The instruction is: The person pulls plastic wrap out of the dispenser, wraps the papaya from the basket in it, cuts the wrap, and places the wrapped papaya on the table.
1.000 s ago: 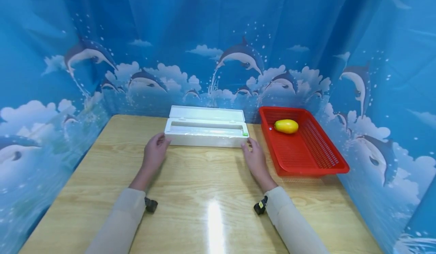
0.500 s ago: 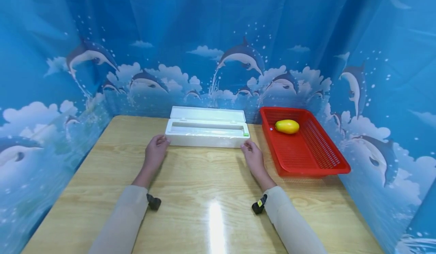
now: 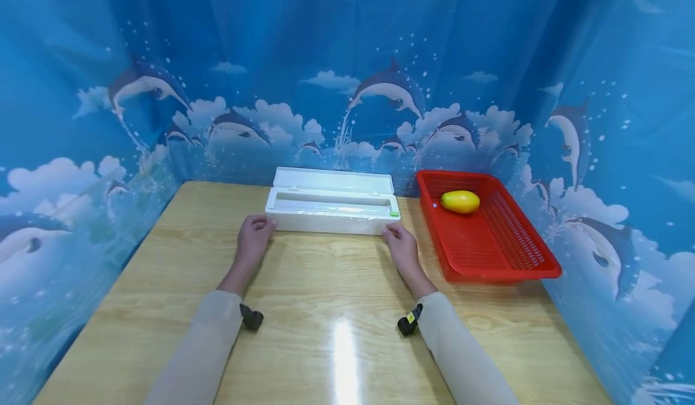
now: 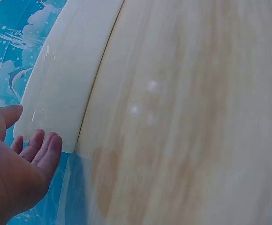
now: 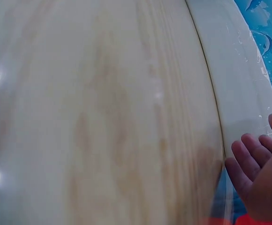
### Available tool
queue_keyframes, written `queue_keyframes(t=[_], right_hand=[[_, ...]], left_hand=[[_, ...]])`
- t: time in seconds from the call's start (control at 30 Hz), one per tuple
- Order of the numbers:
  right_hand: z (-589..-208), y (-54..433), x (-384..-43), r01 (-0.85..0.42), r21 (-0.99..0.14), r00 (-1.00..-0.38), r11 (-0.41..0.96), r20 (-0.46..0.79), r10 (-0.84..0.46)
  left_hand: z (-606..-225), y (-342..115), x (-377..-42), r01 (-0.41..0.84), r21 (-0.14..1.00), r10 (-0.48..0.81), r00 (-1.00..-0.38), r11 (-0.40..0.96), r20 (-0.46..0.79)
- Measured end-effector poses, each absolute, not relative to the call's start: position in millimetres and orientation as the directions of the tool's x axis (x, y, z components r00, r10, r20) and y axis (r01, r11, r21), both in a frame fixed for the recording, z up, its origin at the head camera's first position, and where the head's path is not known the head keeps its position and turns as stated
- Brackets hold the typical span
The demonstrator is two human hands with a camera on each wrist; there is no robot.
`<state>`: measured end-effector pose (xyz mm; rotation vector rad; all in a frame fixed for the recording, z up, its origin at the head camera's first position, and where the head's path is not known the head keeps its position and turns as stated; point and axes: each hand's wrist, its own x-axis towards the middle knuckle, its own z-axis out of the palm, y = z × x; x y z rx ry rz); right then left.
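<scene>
Fingers on the left hand [image 3: 251,243] were loosely bent and relaxed, thumb apart, right by the white box [image 3: 333,223] at its 8 o'clock corner. Right hand [image 3: 404,249] looked the same at its 4. Couldn't tell if either actually touched. Box sat at 12 on the wood table [image 3: 298,296], lid [image 3: 333,180] up. Red basket [image 3: 472,251] at 3, yellow fruit [image 3: 460,201] inside toward its 11.

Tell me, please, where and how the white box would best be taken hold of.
I'd grip the white box by its two short ends, the left hand from the left, the right hand from the right: its body is long and low and lies crosswise before the person. I'd avoid the lid, which stands open along its far side.
</scene>
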<state>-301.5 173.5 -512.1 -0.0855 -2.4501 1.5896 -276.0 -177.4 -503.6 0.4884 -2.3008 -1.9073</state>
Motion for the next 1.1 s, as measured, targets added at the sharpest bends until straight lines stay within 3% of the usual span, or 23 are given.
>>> queue_keyframes(t=[0.4, 0.63, 1.1], right_hand=[[-514.1, 178.2, -304.2, -0.057, -0.943, -0.970, 0.329, 0.130, 0.206], [-511.1, 176.8, -302.7, -0.058, -0.928, -0.969, 0.368, 0.141, 0.203], [-506.7, 179.2, -304.8, -0.008, -0.976, -0.981, 0.217, 0.050, 0.189]], left_hand=[[-509.9, -171.0, -279.3, -0.159, 0.982, -0.322, -0.939, 0.098, -0.120], [-506.8, -173.1, -280.5, -0.133, 0.988, -0.328, -0.939, 0.073, -0.102], [-505.5, -178.6, -277.2, -0.153, 0.974, -0.268, -0.958, 0.169, -0.104]])
